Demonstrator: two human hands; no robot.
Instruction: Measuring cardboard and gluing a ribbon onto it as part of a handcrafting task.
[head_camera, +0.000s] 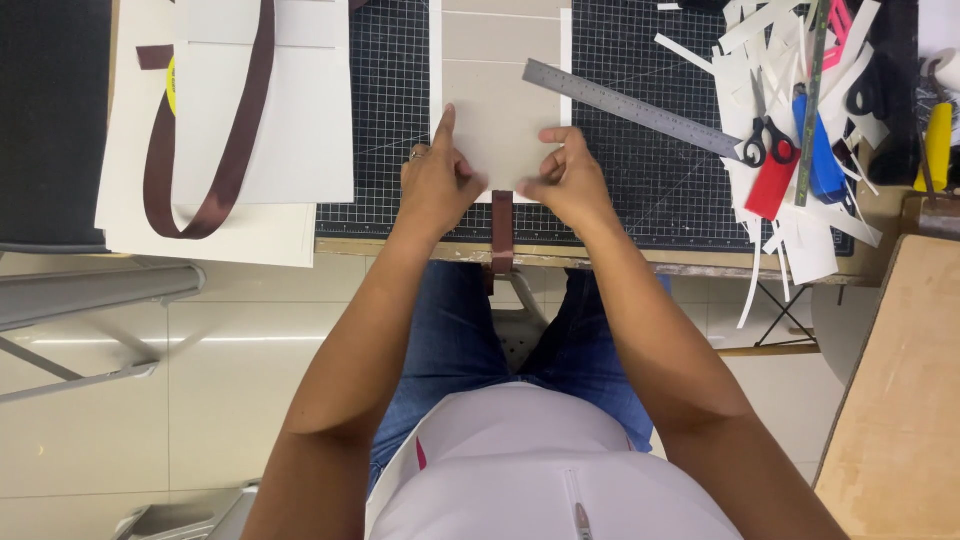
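Both hands meet at the near edge of a grey-beige cardboard panel (495, 110) that lies on a black gridded cutting mat (640, 180) on the tabletop (600, 262). The left hand (435, 185) rests on the panel's lower left corner with its index finger stretched straight out along the board and the other fingers curled under; a ring shows on 1 finger. The right hand (570, 180) is narrowly closed, thumb and fingertips pinching the panel's lower edge just beside the left hand. A short brown ribbon strip (502, 232) hangs from under the panel between the 2 hands and drops over the tabletop edge. A steel ruler (630, 108) lies slanted across the panel's upper right corner and the mat. To the left, a long loop of brown ribbon (225, 150) lies over white sheets (290, 130). To the right, a heap of white paper offcuts (800, 220) carries scissors with red and black handles (768, 135), a blue cutter (822, 160) and a red piece (772, 185). No container is in view.
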